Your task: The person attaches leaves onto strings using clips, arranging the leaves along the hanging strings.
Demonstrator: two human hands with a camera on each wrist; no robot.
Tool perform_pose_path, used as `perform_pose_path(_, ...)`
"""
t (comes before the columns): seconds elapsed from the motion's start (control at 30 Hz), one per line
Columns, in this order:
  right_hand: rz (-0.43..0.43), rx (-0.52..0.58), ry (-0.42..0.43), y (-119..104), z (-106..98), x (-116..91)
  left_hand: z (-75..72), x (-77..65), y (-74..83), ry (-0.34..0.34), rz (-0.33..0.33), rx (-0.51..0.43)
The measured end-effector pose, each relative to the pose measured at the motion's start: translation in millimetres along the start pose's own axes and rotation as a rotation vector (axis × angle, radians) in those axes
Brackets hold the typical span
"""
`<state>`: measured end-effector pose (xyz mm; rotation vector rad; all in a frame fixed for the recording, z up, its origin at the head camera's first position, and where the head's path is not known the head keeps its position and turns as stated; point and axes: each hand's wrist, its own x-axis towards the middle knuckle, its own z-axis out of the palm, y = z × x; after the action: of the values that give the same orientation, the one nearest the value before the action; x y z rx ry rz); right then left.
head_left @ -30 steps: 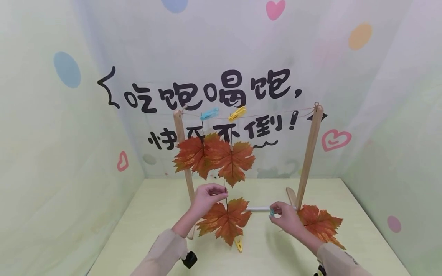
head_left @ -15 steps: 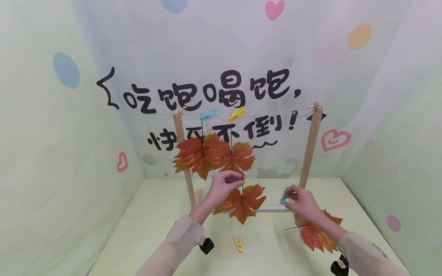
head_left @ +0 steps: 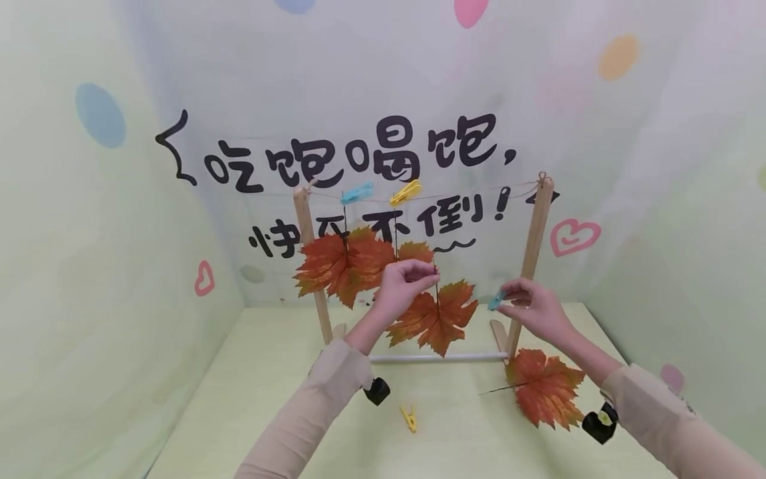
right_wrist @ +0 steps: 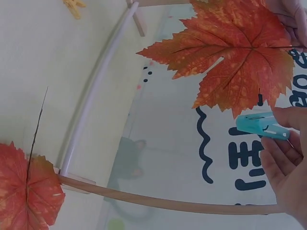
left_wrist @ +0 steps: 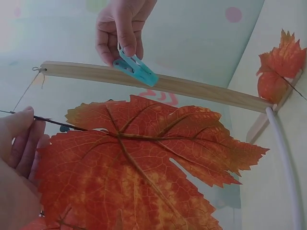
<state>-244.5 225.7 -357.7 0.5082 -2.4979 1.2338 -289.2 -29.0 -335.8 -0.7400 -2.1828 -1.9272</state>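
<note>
My left hand (head_left: 402,291) pinches the thin dark stem of an orange-red maple leaf (head_left: 439,318), which hangs below the fingers in front of the rack. In the left wrist view the same leaf (left_wrist: 144,158) fills the middle. My right hand (head_left: 538,311) pinches a light blue clothespin (head_left: 496,301) between thumb and fingers, near the right post. That clothespin (right_wrist: 263,125) shows up close in the right wrist view. Above, a string (head_left: 455,195) spans the posts; a blue clothespin (head_left: 358,193) and a yellow clothespin (head_left: 405,192) on it each hold a leaf, one partly hidden by my left hand.
The rack has wooden posts, the right one (head_left: 531,239) beside my right hand, and a white rod (head_left: 443,358) low between them. On the table (head_left: 287,412) lie a yellow clothespin (head_left: 409,418) and another maple leaf (head_left: 546,389) at the right.
My left hand has risen and moved right with the maple leaf. My right hand has risen and moved right too, still pinching the blue clothespin. The yellow clothespin on the table is now uncovered.
</note>
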Motion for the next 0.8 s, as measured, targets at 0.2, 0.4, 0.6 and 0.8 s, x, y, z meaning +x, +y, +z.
perform_pose_path(0.2,-0.100,-0.019,0.066,-10,-9,9,3.8,15.3,10.3,-0.007,0.024,0.018)
perform_pose_path(0.4,-0.193,-0.008,0.152,-21,-20,19,6.5,32.0,15.9,-0.002,0.025,0.049)
perform_pose_path(0.6,-0.250,0.031,0.195,-32,-30,32,7.0,44.5,24.1,0.006,0.032,0.100)
perform_pose_path(0.8,-0.265,0.034,0.212,-41,-35,40,9.1,51.5,29.9,0.009,0.059,0.147)
